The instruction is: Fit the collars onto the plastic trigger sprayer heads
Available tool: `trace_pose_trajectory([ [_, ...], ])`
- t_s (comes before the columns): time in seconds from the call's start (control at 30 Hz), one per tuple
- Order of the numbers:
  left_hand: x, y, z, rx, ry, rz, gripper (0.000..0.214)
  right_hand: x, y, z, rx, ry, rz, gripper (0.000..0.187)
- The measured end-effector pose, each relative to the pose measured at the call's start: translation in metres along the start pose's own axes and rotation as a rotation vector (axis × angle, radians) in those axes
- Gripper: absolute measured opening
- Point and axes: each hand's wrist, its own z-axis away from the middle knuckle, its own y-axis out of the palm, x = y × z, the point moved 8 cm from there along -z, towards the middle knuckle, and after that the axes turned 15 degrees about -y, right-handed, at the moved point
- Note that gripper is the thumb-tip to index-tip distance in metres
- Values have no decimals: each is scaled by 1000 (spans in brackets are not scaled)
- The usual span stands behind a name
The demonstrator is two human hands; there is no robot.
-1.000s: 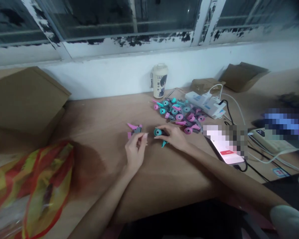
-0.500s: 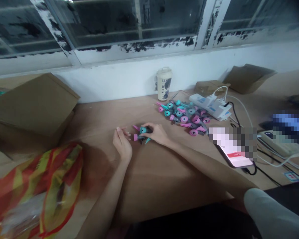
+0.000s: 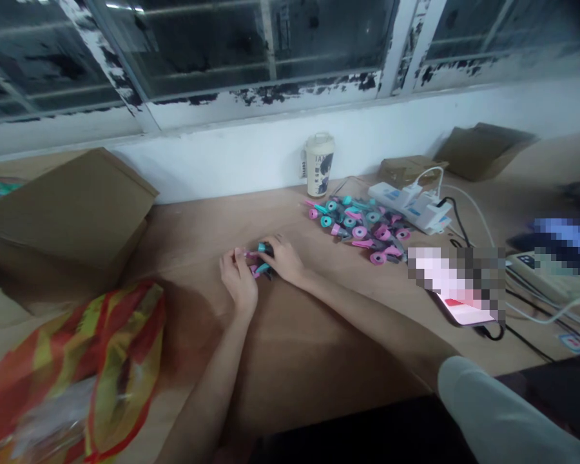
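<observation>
My left hand [image 3: 239, 281] is closed, its fingertips around the end of a pink plastic piece [image 3: 250, 255]. Close beside it, my right hand [image 3: 285, 259] grips a teal plastic piece [image 3: 263, 247] with a round end and a dark grey part. More teal and pink parts [image 3: 257, 270] show below the fingers, close to the table; how they join is partly hidden. To the right lies a pile of similar pink, teal and grey pieces [image 3: 360, 231], several with round, holed ends.
A lidded cup [image 3: 318, 166] stands against the wall. Right of the pile are a white power strip [image 3: 410, 206], cables and a lit phone [image 3: 464, 303]. At left are an open cardboard box [image 3: 67, 219] and a red-and-yellow plastic bag [image 3: 77, 367]. The brown table [image 3: 328, 348] runs beneath.
My right hand has moved left with the pieces, up against my left hand. My left fingers, apart from the pieces before, now close on the pink one.
</observation>
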Motion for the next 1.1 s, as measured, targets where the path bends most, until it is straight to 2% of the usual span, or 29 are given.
trace_pose_trajectory([
  [0.1, -3, -5, -1, -95, 16, -50, 24, 3, 7, -10, 29, -27, 54, 30],
  [0.2, -6, -4, -2, -111, 56, -85, 21, 8, 11, -20, 59, -67, 95, 31],
  [0.33, -14, -5, 1, -126, 122, -135, 20, 16, -1, -20, 79, -107, 133, 32],
  [0.43, -27, -4, 12, -119, 200, -192, 21, 12, -30, -4, 110, -100, 175, 35],
  [0.53, -45, 8, 37, -53, 340, -251, 20, -6, -72, 20, 183, -85, 240, 28],
  [0.63, -57, 27, 68, 113, 437, -216, 17, -37, -122, 43, 243, -26, 351, 20],
  [0.73, -58, 49, 94, 353, 410, -158, 15, -69, -167, 61, 279, 59, 475, 16],
  [0.8, -57, 57, 103, 439, 385, -142, 15, -86, -184, 68, 320, 82, 523, 16],
  [0.9, -57, 57, 103, 439, 354, -139, 16, -100, -191, 73, 397, 66, 545, 21],
  [1.03, -54, 52, 91, 397, 298, -131, 16, -105, -181, 69, 484, 6, 554, 31],
  [1.1, -52, 50, 86, 384, 278, -126, 16, -106, -175, 66, 518, -16, 563, 30],
])
